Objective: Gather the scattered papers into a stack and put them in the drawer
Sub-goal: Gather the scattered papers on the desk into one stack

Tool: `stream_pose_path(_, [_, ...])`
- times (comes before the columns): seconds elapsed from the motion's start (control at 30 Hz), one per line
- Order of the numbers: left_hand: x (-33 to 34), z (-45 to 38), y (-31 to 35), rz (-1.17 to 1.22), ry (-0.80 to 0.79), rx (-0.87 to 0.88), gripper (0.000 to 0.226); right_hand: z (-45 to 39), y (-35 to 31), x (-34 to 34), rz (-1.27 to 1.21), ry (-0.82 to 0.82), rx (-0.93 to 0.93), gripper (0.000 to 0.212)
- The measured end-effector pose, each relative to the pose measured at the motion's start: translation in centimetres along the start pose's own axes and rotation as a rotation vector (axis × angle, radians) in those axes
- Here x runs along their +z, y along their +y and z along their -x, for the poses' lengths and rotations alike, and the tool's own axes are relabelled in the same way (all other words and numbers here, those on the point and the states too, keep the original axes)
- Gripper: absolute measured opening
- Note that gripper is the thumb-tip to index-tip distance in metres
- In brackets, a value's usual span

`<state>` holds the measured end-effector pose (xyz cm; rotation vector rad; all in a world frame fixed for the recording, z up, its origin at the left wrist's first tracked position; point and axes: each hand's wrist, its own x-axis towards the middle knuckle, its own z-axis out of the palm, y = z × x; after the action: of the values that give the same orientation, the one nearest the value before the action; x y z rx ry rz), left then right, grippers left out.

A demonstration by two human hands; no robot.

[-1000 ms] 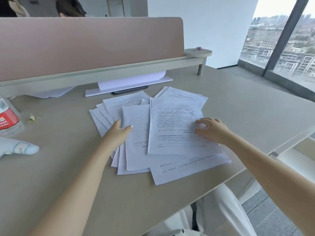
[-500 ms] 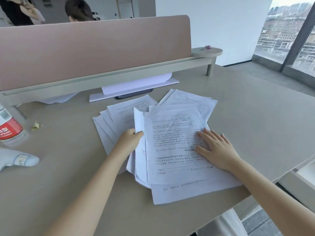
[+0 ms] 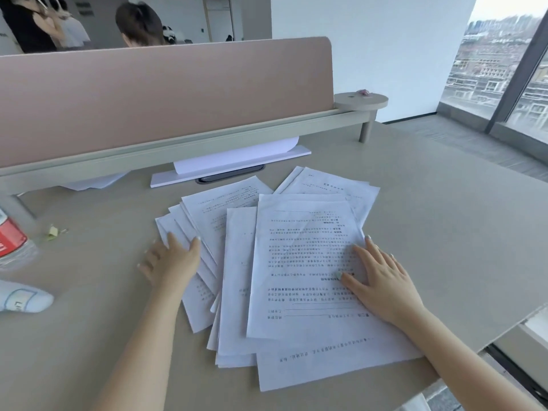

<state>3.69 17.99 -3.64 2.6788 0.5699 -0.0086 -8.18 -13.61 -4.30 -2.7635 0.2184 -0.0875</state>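
Several white printed papers lie fanned and overlapping on the beige desk in front of me. My left hand rests flat with spread fingers on the left edge of the fan. My right hand lies flat, fingers apart, on the right side of the top sheet. Neither hand grips a sheet. No drawer is in view.
A pink divider panel on a raised rail closes off the back. Under it lie a white board with paper. A bottle with a red label and a white object sit at the left. The desk's edge runs along the right.
My left hand let go of the sheets it was pinching and moved left, now flat on the left edge of the fan. My right hand stays pressed on the top sheet.
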Motion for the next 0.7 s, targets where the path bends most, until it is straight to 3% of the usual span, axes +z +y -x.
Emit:
stream_pose_path(0.1, [0.2, -1.0, -0.3, 0.108, -0.018, 0.004, 0.074, -0.4, -0.2, -0.1, -0.008, -0.028, 0.026, 0.075])
stream_pose_path(0.23, [-1.3, -1.3, 2.2, 0.63, -0.056, 0.035, 0.074, -0.7, -0.4, 0.0, 0.025, -0.042, 0.017, 0.072])
stream_pose_path(0.3, [-1.9, -2.2, 3.4, 0.817, -0.077, -0.065, 0.075, -0.7, -0.4, 0.1, 0.029, -0.035, 0.022, 0.071])
stream_pose_path(0.4, [-2.1, -3.7, 4.3, 1.091, -0.263, -0.224, 0.064, -0.5, -0.4, 0.0, 0.032, -0.028, 0.029, 0.072])
stream_pose_path(0.5, [-2.1, -3.5, 4.7, 1.079, -0.322, -0.167, 0.051, -0.5, -0.5, -0.1, 0.022, -0.013, 0.03, 0.071])
stream_pose_path(0.6, [-1.7, -2.0, 5.2, 0.856, -0.285, 0.028, 0.003, -0.4, -0.6, -0.1, 0.011, -0.009, 0.055, 0.07])
stream_pose_path(0.7, [-0.7, -0.9, 5.0, 0.731, -0.279, 0.185, 0.023, -0.5, -0.6, -0.1, 0.01, -0.008, 0.07, 0.07])
